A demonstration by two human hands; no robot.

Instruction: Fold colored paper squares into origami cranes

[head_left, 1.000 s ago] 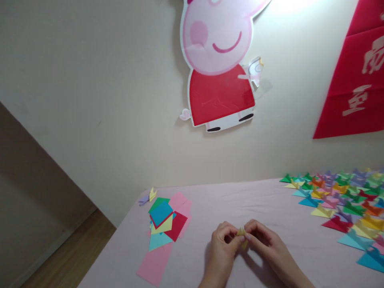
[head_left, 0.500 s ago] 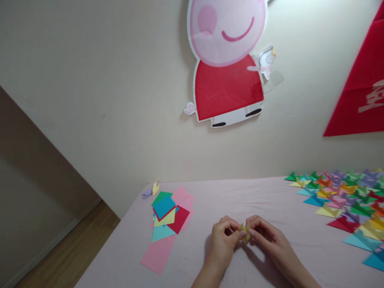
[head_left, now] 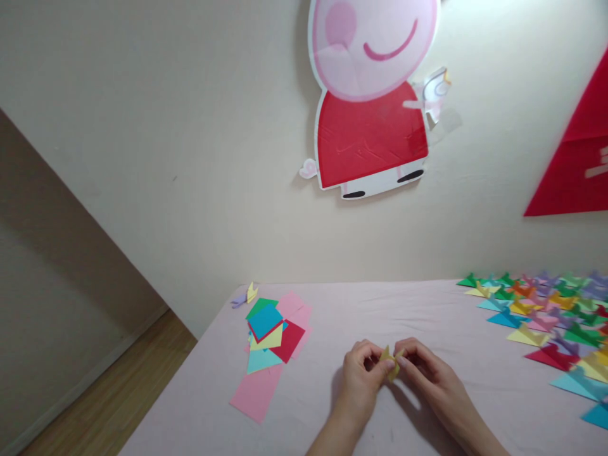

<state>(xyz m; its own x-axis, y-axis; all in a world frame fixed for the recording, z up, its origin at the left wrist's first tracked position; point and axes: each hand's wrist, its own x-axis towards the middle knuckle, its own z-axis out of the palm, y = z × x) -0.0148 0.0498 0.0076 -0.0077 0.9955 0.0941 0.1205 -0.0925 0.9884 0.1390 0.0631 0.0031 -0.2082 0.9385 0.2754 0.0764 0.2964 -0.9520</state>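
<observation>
Head view: a pale pink tablecloth (head_left: pixel 342 301), with paper folding in progress at lower centre, as it appears to an onlooker in the room.
Yellow paper (head_left: pixel 393 373): a small folded piece, held between the two hands; contact with the cloth beneath cannot be told.
Left hand (head_left: pixel 363 379): thumb and curled fingers drawn narrow, pinching the piece's left side.
Right hand (head_left: pixel 431 375): thumb and bent forefinger likewise narrow, pinching the opposite side.
Upper tips: close together a second ago, now standing apart in a V, one beside each hand.
Significance: the spreading suggests that layers are being parted rather than pressed flat; with both pinches in place, the shaping is judged unfinished.
Loose sheets (head_left: pixel 266 322): an overlapping heap in blue, green, yellow, red and pink, left of the hands and well apart from them.
Small folded pair (head_left: pixel 251 292): one yellow, one purple, just beyond the heap.
Folded rows (head_left: pixel 553 356): many-coloured pointed pieces, ranked along the right side.
</observation>
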